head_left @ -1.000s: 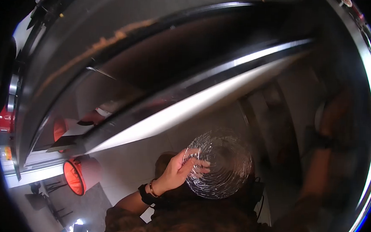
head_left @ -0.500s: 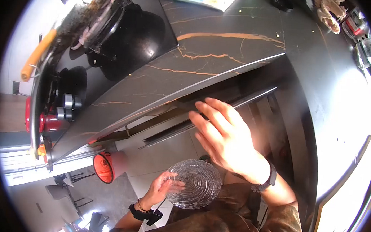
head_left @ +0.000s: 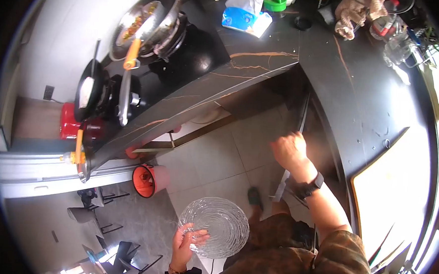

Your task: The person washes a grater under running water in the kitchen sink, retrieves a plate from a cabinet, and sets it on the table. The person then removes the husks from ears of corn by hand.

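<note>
Clear plate point(head_left: 221, 222) stays pinched in left fingers point(head_left: 186, 239), while right fingers point(head_left: 280, 147), earlier spread, now curl, their hold unclear.

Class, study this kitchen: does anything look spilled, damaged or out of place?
Nothing clearly stands out. The clear plate in the left hand looks whole, the pink bin stands upright, and no obvious spill shows on the dark worktop, though glare hides part of it.
</note>
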